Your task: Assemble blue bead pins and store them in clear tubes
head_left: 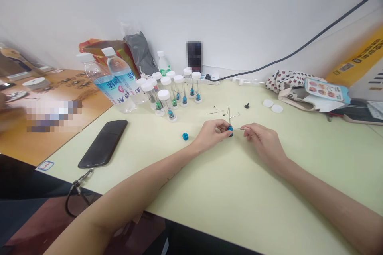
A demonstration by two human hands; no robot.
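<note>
My left hand pinches a small shiny blue round part with a black base and a bent metal wire standing up from it. From the other side, my right hand grips a thin metal rod between its fingertips. The rod's far tip meets the blue part or lies right beside it; I cannot tell which. A second blue round part rests on the table left of my hands. Behind them lie thin bent wires and a small black stemmed piece.
Several clear capped vials with blue or green parts stand behind left, near two water bottles. A black phone lies at left. Two white discs, a patterned pouch and a black cable are at right.
</note>
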